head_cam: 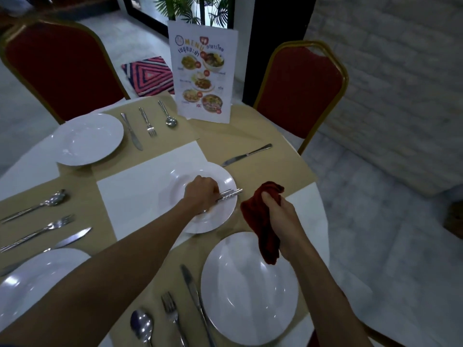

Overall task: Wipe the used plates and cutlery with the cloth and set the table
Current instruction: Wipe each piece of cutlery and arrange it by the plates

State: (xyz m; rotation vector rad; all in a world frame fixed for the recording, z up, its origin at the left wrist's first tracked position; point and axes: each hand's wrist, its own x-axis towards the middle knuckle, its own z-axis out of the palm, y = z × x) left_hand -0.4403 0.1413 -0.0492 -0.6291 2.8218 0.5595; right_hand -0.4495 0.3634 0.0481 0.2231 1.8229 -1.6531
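1. The left hand reaches over the middle plate, knuckles up. Its grip is closed round a pair of cutlery handles.
2. The handles stick out of the grip to the right, side by side, over the plate's right rim. Their working ends are hidden under the hand, so I cannot tell which pieces they are.
3. The right hand is held just right of that plate, above the tabletop. Its grip is tight round a dark red cloth.
4. The cloth is bunched. One end pokes up above the thumb and the longer end hangs below the fist, over the far rim of the near plate.
5. Cloth and handles are near each other but apart, with the plate's rim between them.
6. The middle plate sits partly on a white mat at the centre of the tabletop.
7. A loose knife lies just beyond the middle plate on a tan mat, well clear of both hands.
8. Left of the near plate lie a knife, a fork and a spoon.
9. Two more plates lie on the left, the far plate and the left plate, each with cutlery beside it.
10. A menu card stands at the far edge of the tabletop, between two red chairs.
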